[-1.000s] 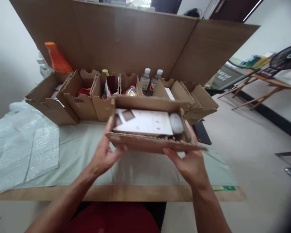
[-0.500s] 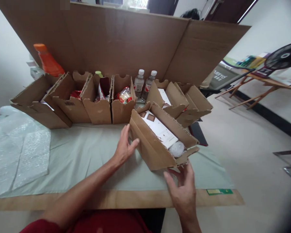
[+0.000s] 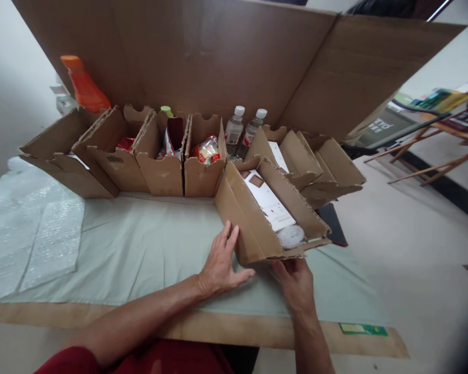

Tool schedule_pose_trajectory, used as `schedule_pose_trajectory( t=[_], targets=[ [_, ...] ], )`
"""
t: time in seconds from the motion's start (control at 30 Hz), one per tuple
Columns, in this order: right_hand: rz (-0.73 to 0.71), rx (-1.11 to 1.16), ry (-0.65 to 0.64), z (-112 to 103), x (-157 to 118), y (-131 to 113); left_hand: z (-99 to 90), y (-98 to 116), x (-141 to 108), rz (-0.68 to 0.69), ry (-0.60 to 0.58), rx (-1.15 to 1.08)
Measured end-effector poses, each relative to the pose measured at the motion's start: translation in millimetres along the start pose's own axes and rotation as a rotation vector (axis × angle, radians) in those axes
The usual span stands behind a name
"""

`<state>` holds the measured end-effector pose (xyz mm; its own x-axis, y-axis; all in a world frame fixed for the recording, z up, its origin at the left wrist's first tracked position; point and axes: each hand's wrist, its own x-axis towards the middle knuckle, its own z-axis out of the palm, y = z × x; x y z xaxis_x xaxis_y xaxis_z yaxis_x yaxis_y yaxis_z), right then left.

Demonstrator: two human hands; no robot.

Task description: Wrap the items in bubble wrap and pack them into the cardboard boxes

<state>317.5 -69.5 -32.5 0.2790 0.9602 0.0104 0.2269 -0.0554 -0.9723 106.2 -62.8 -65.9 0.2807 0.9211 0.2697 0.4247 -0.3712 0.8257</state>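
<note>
A cardboard box (image 3: 249, 228) with an open top sits at an angle in front of the row. It holds a flat white printed carton (image 3: 271, 202) and a clear plastic-wrapped roll (image 3: 290, 237). My left hand (image 3: 222, 265) is open beside the box's left wall, fingertips at its lower part and thumb spread toward me. At the box's near end, my right hand (image 3: 296, 283) has its fingers closed around the lower front; the fingertips are partly hidden by the cardboard.
Several open cardboard bins (image 3: 161, 171) stand along the back, some with red packets. Two clear bottles (image 3: 234, 130) stand among them. An orange bottle (image 3: 86, 88) rises behind, before a tall cardboard panel (image 3: 218, 62). Bubble wrap (image 3: 50, 234) covers the left; a green strip (image 3: 362, 329) lies at the front edge.
My left hand has slid toward me along the box's side. My right hand has come up against the front end, its fingers now under the cardboard. The view has shifted a little.
</note>
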Motion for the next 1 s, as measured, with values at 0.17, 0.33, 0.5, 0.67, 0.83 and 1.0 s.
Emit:
schedule_pose_trajectory(
  t=[0.17,0.33,0.5,0.67,0.83,1.0],
  targets=[
    [-0.005,-0.053,0.077,13.1,-7.8,5.5,-3.8,-4.4,1.0,0.001,0.034,0.003],
    [0.013,-0.142,0.090,15.9,-3.0,-2.2,-11.9,-3.2,3.2,0.013,0.032,-0.013],
    [-0.019,-0.296,0.078,10.2,-8.1,-14.8,-7.7,-4.0,-2.4,0.050,0.049,-0.041],
    [0.001,-0.337,0.123,16.0,-9.5,-22.0,-10.5,-4.8,-1.8,0.042,0.037,-0.105],
    [-0.024,-0.387,0.127,15.6,-8.2,-20.0,-11.9,-2.6,-1.2,0.031,0.025,-0.116],
    [-0.114,-0.491,0.164,10.8,-17.4,-11.2,-9.3,-1.0,-5.5,0.059,0.019,-0.122]
  ],
)
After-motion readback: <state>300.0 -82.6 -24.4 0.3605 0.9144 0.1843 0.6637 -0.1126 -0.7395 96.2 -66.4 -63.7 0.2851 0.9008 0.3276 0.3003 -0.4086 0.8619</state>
